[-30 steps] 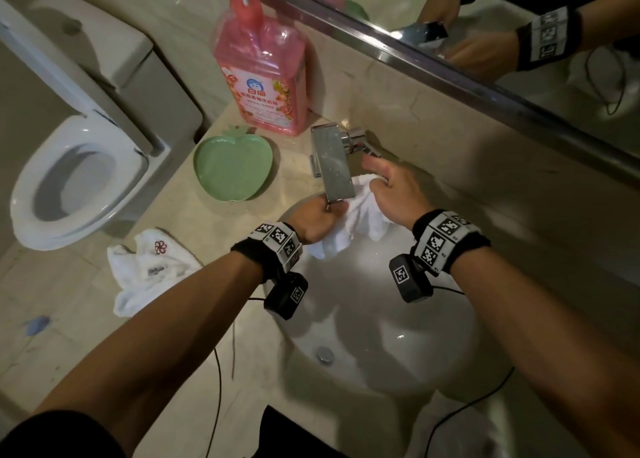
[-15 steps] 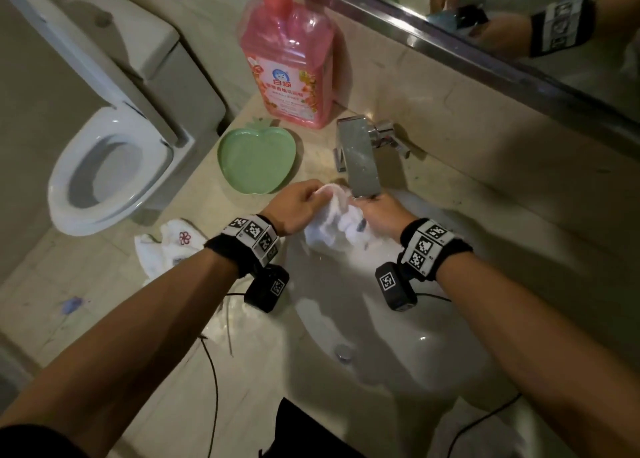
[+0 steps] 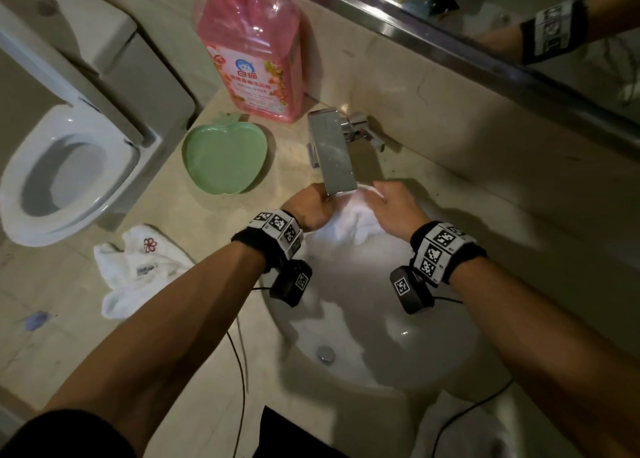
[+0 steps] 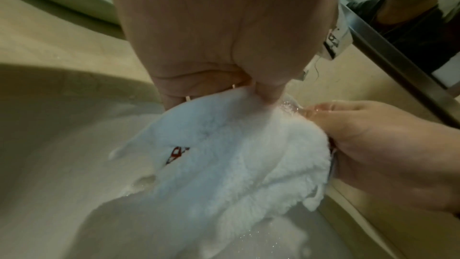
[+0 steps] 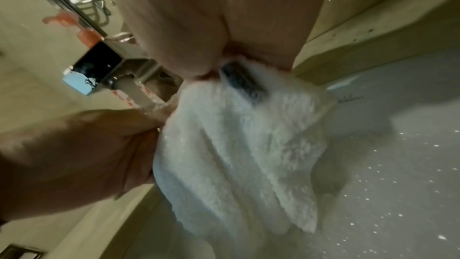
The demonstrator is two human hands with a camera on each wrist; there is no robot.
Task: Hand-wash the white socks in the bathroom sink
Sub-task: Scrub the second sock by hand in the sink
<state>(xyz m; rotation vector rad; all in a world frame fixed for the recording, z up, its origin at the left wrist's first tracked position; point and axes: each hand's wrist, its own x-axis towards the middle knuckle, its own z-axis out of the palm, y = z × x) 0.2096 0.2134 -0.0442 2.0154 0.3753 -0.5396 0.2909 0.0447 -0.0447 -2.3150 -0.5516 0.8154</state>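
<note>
A fluffy white sock (image 3: pixel 353 224) (image 4: pixel 234 164) (image 5: pixel 239 149) hangs bunched between both hands under the chrome tap spout (image 3: pixel 334 154) (image 5: pixel 99 70), over the white sink basin (image 3: pixel 374 336). My left hand (image 3: pixel 310 208) (image 4: pixel 214 86) pinches its left top edge. My right hand (image 3: pixel 393 208) (image 5: pixel 211 64) grips the right top edge, and water runs over its fingers. A second white sock (image 3: pixel 138 269) with a red flower mark lies flat on the counter, left of the basin.
A pink detergent bottle (image 3: pixel 256 56) stands behind a green apple-shaped dish (image 3: pixel 225 158) on the beige counter. A toilet (image 3: pixel 65 177) sits at left. The mirror edge (image 3: pixel 450 52) runs along the back wall. The drain (image 3: pixel 325 353) lies at the basin's near side.
One second ago my right hand was at the tap handle; it came down onto the sock, and both hands now hold the sock under the spout with water running.
</note>
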